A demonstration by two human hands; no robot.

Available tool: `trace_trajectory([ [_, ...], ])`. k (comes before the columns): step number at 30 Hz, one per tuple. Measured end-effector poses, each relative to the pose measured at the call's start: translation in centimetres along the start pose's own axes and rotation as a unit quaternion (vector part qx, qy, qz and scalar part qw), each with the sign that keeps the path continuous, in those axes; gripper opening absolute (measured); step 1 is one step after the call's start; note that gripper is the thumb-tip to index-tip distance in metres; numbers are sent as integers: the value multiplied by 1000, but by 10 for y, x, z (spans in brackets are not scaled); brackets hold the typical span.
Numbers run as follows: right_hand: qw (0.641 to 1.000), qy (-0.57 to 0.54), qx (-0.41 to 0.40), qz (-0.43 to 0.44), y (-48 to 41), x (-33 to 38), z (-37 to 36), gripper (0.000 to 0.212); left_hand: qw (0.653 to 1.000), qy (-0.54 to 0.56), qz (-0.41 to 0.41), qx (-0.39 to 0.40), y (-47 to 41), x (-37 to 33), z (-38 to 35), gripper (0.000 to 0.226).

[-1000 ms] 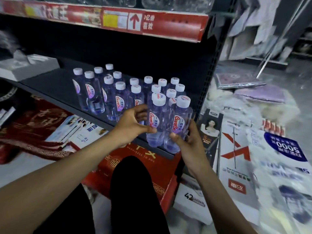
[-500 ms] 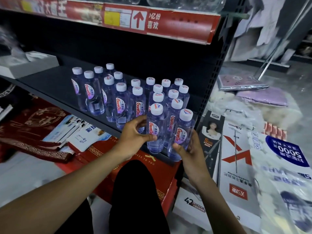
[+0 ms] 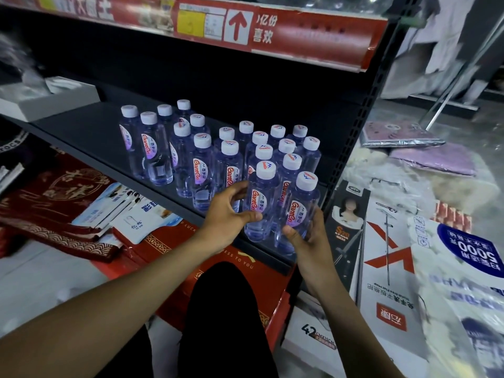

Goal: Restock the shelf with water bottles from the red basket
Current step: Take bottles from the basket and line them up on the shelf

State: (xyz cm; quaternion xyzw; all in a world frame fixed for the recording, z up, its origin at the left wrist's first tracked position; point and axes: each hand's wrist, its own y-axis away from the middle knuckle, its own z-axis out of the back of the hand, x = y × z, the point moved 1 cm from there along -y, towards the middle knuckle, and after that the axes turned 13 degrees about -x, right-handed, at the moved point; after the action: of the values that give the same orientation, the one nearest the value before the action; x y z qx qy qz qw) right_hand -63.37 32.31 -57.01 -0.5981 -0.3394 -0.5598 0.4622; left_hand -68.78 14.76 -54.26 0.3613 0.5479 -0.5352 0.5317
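Two clear plastic water bottles with white caps stand just beside each other at the front right corner of the dark grey metal shelf (image 3: 81, 124), and you have a hand on each. Your left hand (image 3: 227, 216) takes the left bottle (image 3: 263, 197): its fingers (image 3: 231, 190) curl round the bottle's left side and the thumb lies across the front at the foot of the label. Your right hand (image 3: 308, 238) takes the right bottle (image 3: 302, 205) low down, thumb on the front below the label, fingers (image 3: 317, 222) wrapped behind its right side. Both bottles are upright; you cannot tell whether their bases rest on the shelf or are lifted just clear of it. Behind them the other stocked bottles (image 3: 292, 162) stand in tight rows, and a second cluster of the same bottles (image 3: 152, 148) stands apart to the left. A flat white box (image 3: 46, 102) sits at the shelf's far left. Above runs a red price strip (image 3: 300, 36) with a white arrow sign. Under the shelf edge lies a red cardboard box (image 3: 245, 257).
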Motion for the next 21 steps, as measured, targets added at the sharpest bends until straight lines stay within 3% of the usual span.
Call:
trace_trajectory([
  [6, 997, 71, 5, 6, -1, 5, -3, 65, 999, -9, -29, 9, 0, 6, -2, 63],
  [10, 987, 154, -36, 12, 0, 4, 1, 80, 993, -87, -74, 8, 2, 5, 2, 59],
  [15, 976, 208, -58, 3, 1, 4, -2, 56, 982, -160, -93, 30, 6, -1, 8, 54],
  [21, 954, 292, -63, -10, 15, 32, 7, 67, 931, -316, -168, 69, 15, -19, 27, 52],
])
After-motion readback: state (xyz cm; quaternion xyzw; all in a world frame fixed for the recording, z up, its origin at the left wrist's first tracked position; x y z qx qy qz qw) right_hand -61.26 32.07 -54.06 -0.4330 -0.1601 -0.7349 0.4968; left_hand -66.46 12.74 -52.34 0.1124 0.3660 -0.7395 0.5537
